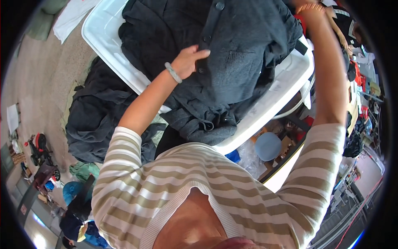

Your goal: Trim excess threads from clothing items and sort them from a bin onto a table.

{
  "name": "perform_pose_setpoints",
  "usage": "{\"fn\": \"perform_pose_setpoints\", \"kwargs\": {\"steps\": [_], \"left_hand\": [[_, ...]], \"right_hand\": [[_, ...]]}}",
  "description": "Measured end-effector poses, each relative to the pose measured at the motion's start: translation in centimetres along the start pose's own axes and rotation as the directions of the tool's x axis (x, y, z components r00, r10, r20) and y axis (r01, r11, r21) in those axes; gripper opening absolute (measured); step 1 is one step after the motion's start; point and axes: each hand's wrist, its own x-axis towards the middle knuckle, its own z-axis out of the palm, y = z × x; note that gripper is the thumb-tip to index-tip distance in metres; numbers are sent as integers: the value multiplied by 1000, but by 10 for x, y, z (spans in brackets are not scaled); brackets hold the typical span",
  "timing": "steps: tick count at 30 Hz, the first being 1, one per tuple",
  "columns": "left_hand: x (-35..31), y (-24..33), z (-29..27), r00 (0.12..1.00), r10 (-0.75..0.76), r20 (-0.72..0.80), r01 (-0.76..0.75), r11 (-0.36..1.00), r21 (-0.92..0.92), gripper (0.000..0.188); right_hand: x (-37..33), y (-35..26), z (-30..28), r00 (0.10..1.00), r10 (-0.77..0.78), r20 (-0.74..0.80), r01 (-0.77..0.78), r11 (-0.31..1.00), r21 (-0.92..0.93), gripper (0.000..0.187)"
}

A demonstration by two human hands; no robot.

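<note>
A person in a beige-and-white striped sweater [248, 195] leans over a white plastic tub [286, 89] heaped with black clothes, a black buttoned shirt [244, 79] spread on top across the middle of the tub and reaching its upper right side. The left hand [187, 62], a pale bangle [173, 73] at its wrist, rests on the shirt's front beside the row of buttons, thumb stretched away from the bent fingers; whether it pinches any cloth cannot be told. The right hand [299, 3], blurred and partly cut off beyond the tub's upper right corner, wears a band [311, 7] at the wrist; its grip cannot be made out. A crumpled piece of black clothing with a drawstring [205, 124] bunches at the tub's near corner, below the shirt. Outside the tub's left edge lies a pile of dark clothes [97, 118], with a green cloth [84, 171] just beyond it. Below the right edge sit a round grey-blue disc [267, 146] and clear plastic wrapping [248, 161], near a curved white tube [292, 111]. At upper right, another person's arm [339, 32] shows.
</note>
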Motion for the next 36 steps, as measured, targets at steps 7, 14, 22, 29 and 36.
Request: {"fn": "perform_pose_setpoints", "kwargs": {"steps": [7,14,22,29,36], "left_hand": [[-5,-72,-19,964,129,-231,15,845,535,24],[75,-37,-7,691,637,341,-206,-278,938,51],[137,-39,-25,808,478,344,-58,-516,854,66],[120,-42,-29,776,464,427,-115,-562,819,56],[32,-92,-15,841,124,527,-369,-581,726,63]], "right_hand": [[-226,-27,63,850,311,425,-463,827,320,36],[-295,-75,17,759,253,599,-420,894,155,20],[-251,-86,52,663,278,695,-508,849,144,28],[-257,-73,47,651,175,739,-482,847,224,30],[-327,-82,-36,378,15,926,-526,827,201,27]]}}
